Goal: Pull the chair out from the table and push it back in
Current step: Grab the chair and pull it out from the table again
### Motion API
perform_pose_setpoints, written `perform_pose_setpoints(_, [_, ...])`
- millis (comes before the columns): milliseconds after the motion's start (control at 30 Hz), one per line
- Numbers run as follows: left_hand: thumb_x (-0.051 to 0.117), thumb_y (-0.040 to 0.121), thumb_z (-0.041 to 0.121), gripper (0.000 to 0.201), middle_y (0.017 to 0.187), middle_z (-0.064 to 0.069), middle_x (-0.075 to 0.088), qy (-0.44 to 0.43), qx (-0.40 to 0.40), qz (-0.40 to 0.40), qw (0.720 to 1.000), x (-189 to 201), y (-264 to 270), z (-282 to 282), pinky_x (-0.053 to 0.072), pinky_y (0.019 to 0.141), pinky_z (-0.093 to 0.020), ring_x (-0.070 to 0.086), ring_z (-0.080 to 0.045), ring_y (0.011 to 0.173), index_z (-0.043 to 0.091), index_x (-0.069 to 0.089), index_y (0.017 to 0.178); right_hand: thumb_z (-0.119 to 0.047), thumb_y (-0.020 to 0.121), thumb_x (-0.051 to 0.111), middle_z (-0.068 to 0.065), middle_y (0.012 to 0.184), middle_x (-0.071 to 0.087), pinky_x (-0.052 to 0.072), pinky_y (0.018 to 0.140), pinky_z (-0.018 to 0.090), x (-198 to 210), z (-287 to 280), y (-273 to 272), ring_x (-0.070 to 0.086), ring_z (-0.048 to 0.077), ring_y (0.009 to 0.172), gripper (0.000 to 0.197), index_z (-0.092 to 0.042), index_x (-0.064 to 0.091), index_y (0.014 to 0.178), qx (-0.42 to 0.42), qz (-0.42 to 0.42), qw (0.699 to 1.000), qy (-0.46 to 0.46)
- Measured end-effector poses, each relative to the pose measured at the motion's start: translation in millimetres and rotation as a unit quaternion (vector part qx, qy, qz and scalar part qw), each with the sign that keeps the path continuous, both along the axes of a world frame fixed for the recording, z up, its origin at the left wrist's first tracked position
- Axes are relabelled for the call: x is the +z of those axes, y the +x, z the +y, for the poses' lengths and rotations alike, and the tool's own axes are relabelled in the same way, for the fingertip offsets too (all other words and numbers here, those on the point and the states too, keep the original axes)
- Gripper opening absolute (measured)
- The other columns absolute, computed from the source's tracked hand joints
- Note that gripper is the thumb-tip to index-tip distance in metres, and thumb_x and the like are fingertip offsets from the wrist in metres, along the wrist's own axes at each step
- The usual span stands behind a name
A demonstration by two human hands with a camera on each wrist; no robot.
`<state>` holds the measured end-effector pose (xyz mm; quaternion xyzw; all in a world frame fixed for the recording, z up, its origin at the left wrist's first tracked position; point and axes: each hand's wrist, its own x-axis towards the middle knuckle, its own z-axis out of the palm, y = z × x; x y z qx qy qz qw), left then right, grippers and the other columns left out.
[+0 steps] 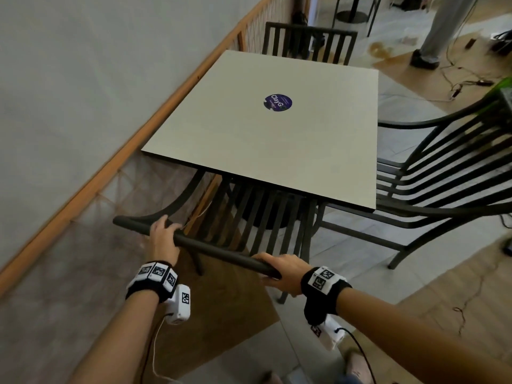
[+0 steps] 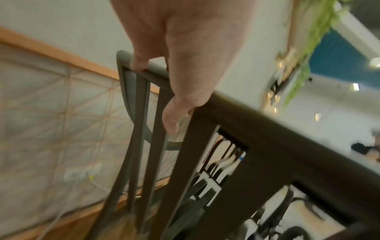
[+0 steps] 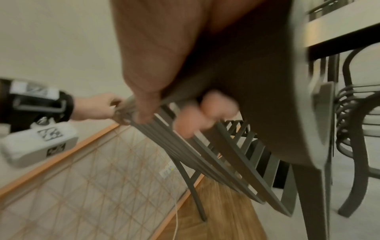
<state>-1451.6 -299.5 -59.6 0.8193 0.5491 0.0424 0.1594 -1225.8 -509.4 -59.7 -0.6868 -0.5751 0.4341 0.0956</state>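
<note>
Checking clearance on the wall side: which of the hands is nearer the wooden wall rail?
Left. The left hand grips the chair's top rail near its wall-side end, close to the wooden wall rail; the right hand grips the opposite end.

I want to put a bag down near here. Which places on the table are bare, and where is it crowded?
The table top is bare all around the round sticker. Crowded: its near edge, where left hand and right hand grip the chair, and its right edge beside another chair.

Black wristbands with white marker tiles, cabled white modules
</note>
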Motion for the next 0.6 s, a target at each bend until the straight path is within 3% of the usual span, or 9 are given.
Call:
perform_pose_setpoints(67, [0.068,0.071,-0.012,0.061,0.154,-0.014,0.027,-0.005,0.067,-0.098,0.993,6.7,-0.7,-15.4,0.025,0.116,-0.052,0.022,-0.034,0.143,0.014,0.055,0.125,-0.053,0.088,0.054,-0.012,0.102,0.052,0.047,0.059,0.02,0.3,-3.5,15.0,0.056,0.004,0.074,0.051,-0.042,0.034,0.134,-0.032,0.042,0.999,-0.011])
perform_pose_setpoints(133, [0.063,0.075,-0.013,0.067,0.157,-0.011,0.021,-0.016,0.126,-0.156,0.98,16.6,-0.3,-29.4,0.025,0.116,-0.048,0.019,-0.031,0.145,0.014,0.046,0.133,-0.06,0.088,0.048,-0.003,0.113,0.055,0.051,0.068,0.026,-7.6,-2.3,34.2,0.06,0.009,0.081,0.052,-0.037,0.039,0.134,-0.089,0.066,0.994,-0.015])
perform_pose_setpoints(200, [0.06,0.08,-0.01,0.065,0.156,-0.011,0.024,-0.043,0.169,-0.218,0.96,21.9,4.6,-36.5,0.027,0.116,-0.045,0.023,-0.03,0.144,0.013,0.042,0.137,-0.053,0.091,0.049,0.001,0.107,0.057,0.051,0.074,0.029,-22.9,5.0,59.7,0.06,0.012,0.082,0.05,-0.027,0.043,0.133,-0.135,0.05,0.989,-0.022])
perform_pose_setpoints(267, [0.058,0.082,-0.007,0.064,0.154,-0.013,0.028,-0.085,0.239,-0.293,0.922,22.3,14.5,-39.3,0.029,0.115,-0.043,0.03,-0.031,0.141,0.013,0.039,0.14,-0.045,0.09,0.056,0.005,0.105,0.06,0.05,0.078,0.033,-39.1,16.3,88.4,0.059,0.019,0.088,0.05,-0.021,0.045,0.132,-0.165,-0.011,0.985,-0.042])
perform_pose_setpoints(367, [0.064,0.081,0.004,0.08,0.155,-0.012,0.03,-0.176,0.325,-0.34,0.865,20.5,34.1,-52.7,0.033,0.114,-0.051,0.035,-0.031,0.14,0.021,0.023,0.148,-0.035,0.087,0.063,0.015,0.12,0.061,0.053,0.087,0.038,-72.9,35.4,127.7,0.062,0.03,0.103,0.051,-0.015,0.046,0.131,-0.189,-0.096,0.972,-0.1])
perform_pose_setpoints(467, [0.07,0.075,0.008,0.095,0.15,-0.009,0.039,-0.262,0.358,-0.378,0.813,12.3,59.3,-75.0,0.035,0.112,-0.051,0.042,-0.029,0.135,0.03,0.014,0.149,-0.023,0.089,0.062,0.021,0.121,0.061,0.053,0.089,0.039,-79.1,51.5,150.0,0.062,0.035,0.105,0.045,-0.003,0.05,0.127,-0.215,-0.116,0.96,-0.138])
perform_pose_setpoints(533, [0.075,0.067,0.012,0.101,0.147,-0.008,0.044,-0.284,0.373,-0.386,0.795,6.8,75.3,-88.8,0.039,0.109,-0.052,0.047,-0.028,0.13,0.033,0.017,0.147,-0.024,0.091,0.06,0.025,0.132,0.053,0.05,0.095,0.041,-88.5,61.9,165.2,0.057,0.039,0.113,0.051,-0.001,0.044,0.134,-0.23,-0.082,0.958,-0.151])
perform_pose_setpoints(600, [0.076,0.065,0.011,0.101,0.143,-0.01,0.048,-0.289,0.398,-0.389,0.779,4.1,88.3,-100.9,0.044,0.105,-0.053,0.051,-0.028,0.125,0.031,0.018,0.145,-0.031,0.087,0.066,0.024,0.149,0.033,0.043,0.103,0.042,-113.9,66.5,178.3,0.046,0.041,0.127,0.082,0.0,0.021,0.147,-0.234,-0.061,0.952,-0.189])
